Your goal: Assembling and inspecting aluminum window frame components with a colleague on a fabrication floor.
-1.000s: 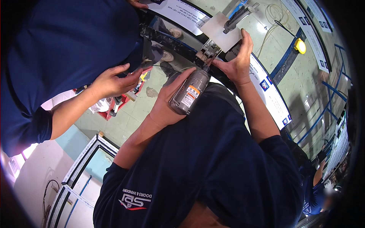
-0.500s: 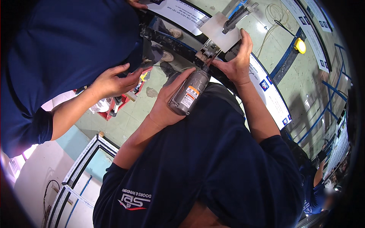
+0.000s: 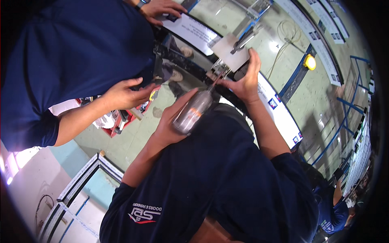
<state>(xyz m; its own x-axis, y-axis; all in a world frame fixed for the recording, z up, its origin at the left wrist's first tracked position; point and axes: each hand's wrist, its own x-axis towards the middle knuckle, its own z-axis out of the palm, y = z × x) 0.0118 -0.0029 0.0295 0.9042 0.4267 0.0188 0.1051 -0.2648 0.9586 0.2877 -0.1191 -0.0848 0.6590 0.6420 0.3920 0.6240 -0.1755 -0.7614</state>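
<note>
My left hand (image 3: 164,128) is wrapped around the body of a grey power tool (image 3: 193,111) that carries an orange and white label. The tool's thin shank runs up and right to a small metal fitting (image 3: 219,67) on a dark frame. My right hand (image 3: 246,86) grips the right side of a square white block (image 3: 231,52), its fingers along the edge and its thumb close to the tool's tip. On the block's far side is a grey metal bar (image 3: 246,38). The contact between tip and fitting is too small to make out.
A co-worker's hand (image 3: 126,95) hovers left of my tool; the other hand (image 3: 164,9) rests on a white-covered frame strip (image 3: 190,30). A red toolbox (image 3: 117,130) stands on the floor. A yellow tape measure (image 3: 309,62) lies on a blue-edged bar at right.
The view has shifted slightly, and my hands with the tool and block appear a little further left. The tool looks blurred now. The co-worker's far hand has come further onto the frame strip.
</note>
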